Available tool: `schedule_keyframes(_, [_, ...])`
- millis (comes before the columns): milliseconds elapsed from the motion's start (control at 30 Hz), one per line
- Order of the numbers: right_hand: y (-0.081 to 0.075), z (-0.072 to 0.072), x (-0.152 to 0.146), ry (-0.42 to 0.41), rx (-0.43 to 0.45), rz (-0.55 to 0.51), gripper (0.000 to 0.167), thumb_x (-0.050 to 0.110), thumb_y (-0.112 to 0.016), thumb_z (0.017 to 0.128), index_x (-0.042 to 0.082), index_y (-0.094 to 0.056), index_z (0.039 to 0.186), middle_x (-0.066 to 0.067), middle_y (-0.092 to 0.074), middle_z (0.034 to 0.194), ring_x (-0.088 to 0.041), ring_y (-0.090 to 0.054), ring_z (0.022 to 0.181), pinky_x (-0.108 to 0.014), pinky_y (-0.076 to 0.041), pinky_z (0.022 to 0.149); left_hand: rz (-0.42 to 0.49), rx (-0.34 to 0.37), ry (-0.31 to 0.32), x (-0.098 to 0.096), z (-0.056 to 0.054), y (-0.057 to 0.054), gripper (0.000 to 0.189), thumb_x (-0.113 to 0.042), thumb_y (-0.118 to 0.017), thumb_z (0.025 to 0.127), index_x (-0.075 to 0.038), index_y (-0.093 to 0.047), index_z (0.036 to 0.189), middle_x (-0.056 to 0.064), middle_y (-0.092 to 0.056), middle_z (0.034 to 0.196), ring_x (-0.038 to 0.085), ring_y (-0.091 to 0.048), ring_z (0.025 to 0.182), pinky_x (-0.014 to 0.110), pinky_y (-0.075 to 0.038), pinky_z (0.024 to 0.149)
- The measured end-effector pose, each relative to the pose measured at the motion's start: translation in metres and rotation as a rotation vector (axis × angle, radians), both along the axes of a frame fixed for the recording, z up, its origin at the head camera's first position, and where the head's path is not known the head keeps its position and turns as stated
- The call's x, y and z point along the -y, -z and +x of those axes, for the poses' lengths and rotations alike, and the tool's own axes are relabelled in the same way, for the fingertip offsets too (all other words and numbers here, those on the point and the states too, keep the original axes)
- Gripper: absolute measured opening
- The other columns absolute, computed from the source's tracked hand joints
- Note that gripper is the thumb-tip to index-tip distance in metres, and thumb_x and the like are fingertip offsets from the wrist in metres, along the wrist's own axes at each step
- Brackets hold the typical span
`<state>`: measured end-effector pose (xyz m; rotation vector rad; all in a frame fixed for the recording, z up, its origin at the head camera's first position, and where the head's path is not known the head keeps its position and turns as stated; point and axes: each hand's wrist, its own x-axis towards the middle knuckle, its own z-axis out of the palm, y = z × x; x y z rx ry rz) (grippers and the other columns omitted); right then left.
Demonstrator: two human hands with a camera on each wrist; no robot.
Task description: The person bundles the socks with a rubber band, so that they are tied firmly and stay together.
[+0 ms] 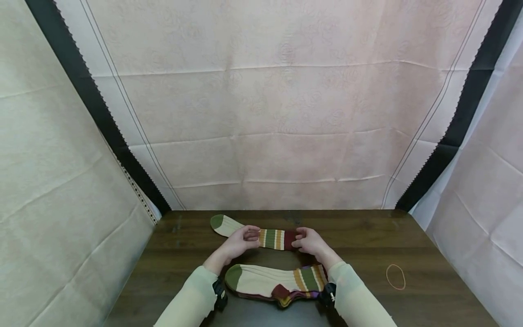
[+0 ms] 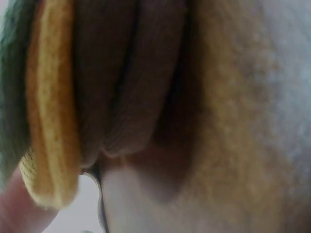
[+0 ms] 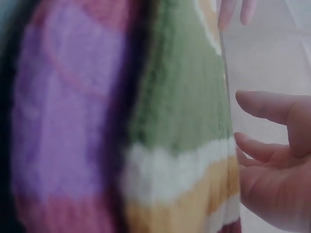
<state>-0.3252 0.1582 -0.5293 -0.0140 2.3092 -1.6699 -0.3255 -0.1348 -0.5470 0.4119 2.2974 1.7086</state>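
In the head view a cream sock (image 1: pixel 271 239) with a green toe, striped leg and maroon cuff lies flat at the back of the table. My left hand (image 1: pixel 241 241) rests over its middle, fingers loosely bent. At the maroon cuff my right hand (image 1: pixel 311 243) touches the sock with thumb and fingers apart; the right wrist view shows these fingers (image 3: pixel 265 108) spread. Nearer me, between my forearms, lies a stack of socks (image 1: pixel 269 279), a cream one with green toe and maroon heel on top. Stacked sock edges (image 2: pixel 56 121) block much of the left wrist view.
A thin elastic band (image 1: pixel 395 277) lies on the dark wooden table (image 1: pixel 433 254) to the right. Under the sock stack is a grey surface (image 1: pixel 261 315). Pale fabric walls (image 1: pixel 286 113) enclose the table at the back and both sides.
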Motion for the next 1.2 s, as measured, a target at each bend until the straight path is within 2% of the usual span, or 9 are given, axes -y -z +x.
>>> schedule_keyframes(233, [-0.001,0.001,0.003,0.002,-0.021,-0.001,0.063,0.001,-0.07,0.1,-0.012,-0.042,0.155,-0.032,-0.059,0.14,-0.042,-0.063,0.124,-0.054,-0.056,0.101,-0.008,0.005,0.006,0.0,0.001,0.0,0.048,-0.008,-0.07,0.104,0.005,-0.053,0.147,0.026,-0.059,0.148,0.043,-0.056,0.137,0.054,-0.049,0.112])
schedule_keyframes(500, [0.003,0.001,0.004,0.049,-0.026,-0.017,0.06,-0.002,-0.07,0.099,-0.01,-0.045,0.152,-0.032,-0.057,0.137,-0.038,-0.067,0.114,-0.052,-0.059,0.095,0.004,0.008,0.026,0.001,0.0,0.0,0.049,-0.007,-0.069,0.105,0.005,-0.052,0.149,0.025,-0.057,0.15,0.043,-0.053,0.14,0.055,-0.047,0.113])
schedule_keyframes(700, [0.003,0.001,0.008,0.072,-0.01,-0.05,0.073,-0.001,-0.069,0.1,-0.011,-0.03,0.161,-0.037,-0.05,0.145,-0.044,-0.065,0.121,-0.054,-0.058,0.099,0.002,0.012,0.033,0.003,0.002,0.0,0.049,-0.009,-0.069,0.106,0.004,-0.052,0.15,0.024,-0.056,0.151,0.043,-0.053,0.141,0.055,-0.047,0.113])
schedule_keyframes(833, [0.004,0.001,0.01,0.075,-0.003,-0.043,0.077,0.003,-0.07,0.101,-0.012,-0.026,0.162,-0.036,-0.056,0.142,-0.044,-0.066,0.12,-0.053,-0.057,0.1,0.005,0.019,0.026,0.004,0.002,0.003,0.049,-0.01,-0.069,0.106,0.003,-0.053,0.15,0.023,-0.057,0.151,0.041,-0.054,0.141,0.054,-0.047,0.113])
schedule_keyframes(1067, [0.006,0.0,0.011,0.048,0.004,-0.02,0.063,0.006,-0.07,0.101,-0.018,-0.04,0.152,-0.031,-0.066,0.127,-0.041,-0.069,0.113,-0.054,-0.056,0.102,0.014,0.018,0.012,0.003,0.002,0.004,0.047,-0.009,-0.069,0.105,0.004,-0.055,0.147,0.023,-0.06,0.148,0.041,-0.056,0.138,0.053,-0.049,0.112])
schedule_keyframes(1200, [0.008,-0.002,0.011,0.052,0.018,-0.001,0.055,0.006,-0.069,0.102,-0.017,-0.048,0.147,-0.029,-0.066,0.128,-0.039,-0.069,0.112,-0.052,-0.057,0.101,0.024,0.022,0.008,0.003,0.002,0.004,0.046,-0.008,-0.069,0.105,0.005,-0.055,0.147,0.023,-0.06,0.147,0.042,-0.056,0.138,0.054,-0.049,0.112])
